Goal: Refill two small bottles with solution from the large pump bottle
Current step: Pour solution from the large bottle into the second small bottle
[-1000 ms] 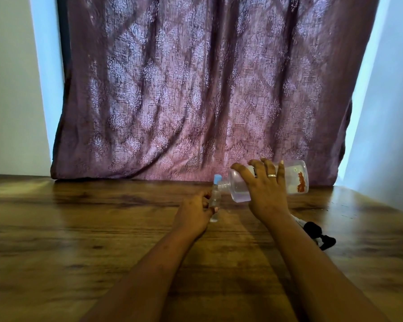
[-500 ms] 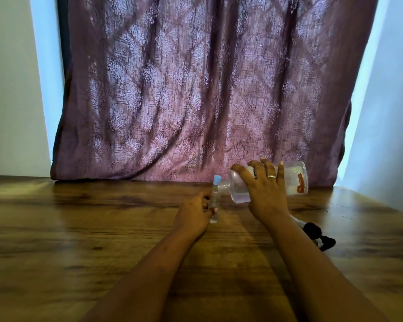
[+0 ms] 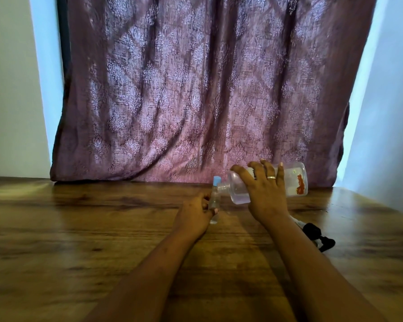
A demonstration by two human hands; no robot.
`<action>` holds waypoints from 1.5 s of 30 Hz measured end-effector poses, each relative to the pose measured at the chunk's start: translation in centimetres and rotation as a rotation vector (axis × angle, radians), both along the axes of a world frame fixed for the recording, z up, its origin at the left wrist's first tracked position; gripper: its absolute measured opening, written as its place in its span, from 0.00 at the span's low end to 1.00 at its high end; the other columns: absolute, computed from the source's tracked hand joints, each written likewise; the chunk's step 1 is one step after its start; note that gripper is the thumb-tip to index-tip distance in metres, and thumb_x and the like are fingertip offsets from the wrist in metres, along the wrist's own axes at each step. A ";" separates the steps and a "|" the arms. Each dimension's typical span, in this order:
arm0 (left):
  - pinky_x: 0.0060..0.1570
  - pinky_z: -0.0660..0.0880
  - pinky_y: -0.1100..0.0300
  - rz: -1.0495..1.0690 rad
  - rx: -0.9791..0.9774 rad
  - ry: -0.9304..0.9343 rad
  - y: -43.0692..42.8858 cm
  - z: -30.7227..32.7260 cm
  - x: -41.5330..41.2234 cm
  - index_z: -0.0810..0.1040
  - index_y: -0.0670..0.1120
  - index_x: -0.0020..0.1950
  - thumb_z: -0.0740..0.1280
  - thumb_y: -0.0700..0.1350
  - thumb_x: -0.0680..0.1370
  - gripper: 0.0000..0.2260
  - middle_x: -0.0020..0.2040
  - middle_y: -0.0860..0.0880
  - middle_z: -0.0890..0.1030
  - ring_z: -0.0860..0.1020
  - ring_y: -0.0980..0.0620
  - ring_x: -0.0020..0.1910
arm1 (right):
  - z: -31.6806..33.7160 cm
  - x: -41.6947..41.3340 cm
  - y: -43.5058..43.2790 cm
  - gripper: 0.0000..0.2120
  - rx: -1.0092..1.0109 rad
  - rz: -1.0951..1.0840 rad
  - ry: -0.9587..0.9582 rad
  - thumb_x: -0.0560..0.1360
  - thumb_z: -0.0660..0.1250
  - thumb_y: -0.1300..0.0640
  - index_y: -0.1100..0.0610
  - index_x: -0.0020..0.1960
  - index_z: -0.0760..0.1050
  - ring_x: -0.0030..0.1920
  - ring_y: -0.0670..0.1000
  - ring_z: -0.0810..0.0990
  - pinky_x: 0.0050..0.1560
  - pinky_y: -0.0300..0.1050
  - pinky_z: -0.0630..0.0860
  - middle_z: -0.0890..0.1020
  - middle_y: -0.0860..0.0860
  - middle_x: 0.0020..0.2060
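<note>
A large clear bottle [image 3: 293, 180] is held tipped on its side above the far middle of a wooden tabletop [image 3: 79, 228], its open threaded neck pointing left. The neck is brought right against the top of a small clear bottle [image 3: 214, 205], which stands upright on the tabletop. A pale blue piece [image 3: 216, 180], possibly a cap, is seen just behind the small bottle's top. Clear liquid is pooled in the lower shoulder of the large bottle. The right hand [image 3: 265, 196] is wrapped over the large bottle, fingers closed around its body, a ring [image 3: 271, 177] worn on one finger. The left hand [image 3: 193, 217] is closed around the small bottle's lower part. A black pump top [image 3: 316, 235] is laid on the tabletop to the right, partly hidden by the right forearm. A patterned purple curtain [image 3: 196, 89] is hung behind.
</note>
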State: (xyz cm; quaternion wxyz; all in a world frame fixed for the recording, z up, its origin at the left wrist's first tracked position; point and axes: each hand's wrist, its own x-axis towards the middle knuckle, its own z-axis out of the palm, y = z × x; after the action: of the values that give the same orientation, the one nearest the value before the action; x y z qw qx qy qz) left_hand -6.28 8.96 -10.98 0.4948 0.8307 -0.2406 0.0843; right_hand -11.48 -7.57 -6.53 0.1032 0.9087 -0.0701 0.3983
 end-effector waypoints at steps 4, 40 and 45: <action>0.44 0.77 0.54 -0.004 -0.015 0.009 0.0 0.0 -0.1 0.75 0.52 0.54 0.70 0.48 0.74 0.10 0.52 0.51 0.84 0.82 0.51 0.47 | 0.0 0.0 0.0 0.41 0.001 0.002 0.007 0.65 0.71 0.64 0.40 0.70 0.57 0.73 0.60 0.56 0.72 0.64 0.46 0.66 0.53 0.68; 0.49 0.79 0.49 0.028 -0.003 -0.033 -0.1 0.2 -0.3 0.76 0.53 0.54 0.70 0.47 0.74 0.10 0.50 0.52 0.84 0.81 0.52 0.48 | 0.0 0.0 0.0 0.41 -0.008 0.010 0.003 0.65 0.71 0.63 0.40 0.70 0.56 0.73 0.61 0.56 0.72 0.64 0.44 0.65 0.53 0.68; 0.49 0.79 0.47 0.028 -0.009 -0.022 0.0 0.2 -0.3 0.76 0.53 0.55 0.70 0.48 0.74 0.11 0.51 0.51 0.83 0.81 0.51 0.49 | -0.3 0.1 -0.1 0.44 -0.010 -0.006 0.008 0.64 0.72 0.63 0.39 0.70 0.54 0.72 0.60 0.56 0.72 0.64 0.45 0.65 0.53 0.68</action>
State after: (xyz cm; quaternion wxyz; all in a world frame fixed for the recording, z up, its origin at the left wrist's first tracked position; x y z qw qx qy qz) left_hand -6.61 8.91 -10.83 0.4948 0.8307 -0.2341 0.1014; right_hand -11.38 -7.67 -6.79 0.1094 0.9095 -0.0704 0.3949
